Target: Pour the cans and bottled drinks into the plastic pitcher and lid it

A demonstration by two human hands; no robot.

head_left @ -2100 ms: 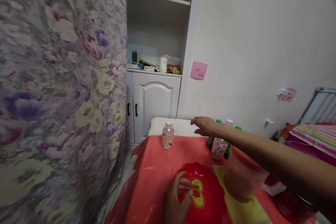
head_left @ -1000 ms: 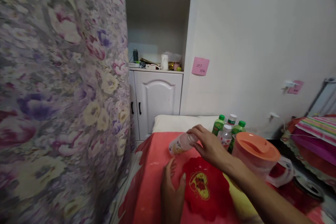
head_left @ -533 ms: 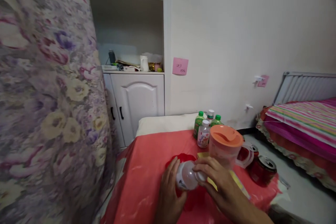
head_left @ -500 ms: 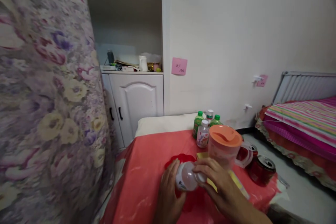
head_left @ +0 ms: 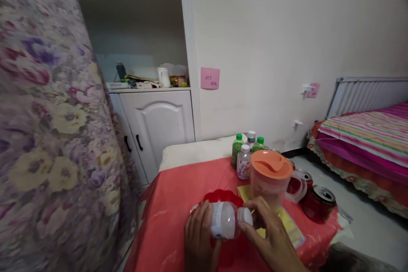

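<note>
A small clear plastic bottle [head_left: 223, 220] with a white cap lies on its side between my two hands, above a red plate [head_left: 223, 198] on the red tablecloth [head_left: 178, 187]. My left hand [head_left: 200, 242] wraps round the bottle's body. My right hand [head_left: 269, 238] pinches the white cap with its fingertips. A clear jug with an orange lid [head_left: 270, 175] stands just behind my right hand.
Green-capped bottles [head_left: 236, 150] and a small pink-labelled bottle [head_left: 244, 162] stand behind the jug. Red cans [head_left: 318, 203] sit at the table's right edge. A floral curtain [head_left: 51, 136] hangs at the left. Beyond are a white cabinet [head_left: 157, 123] and a bed with a striped cover [head_left: 366, 131].
My right hand picked the small bottle up from the far side of the table and brought it close. Both hands now hold it, lying sideways. The view has swung right.
</note>
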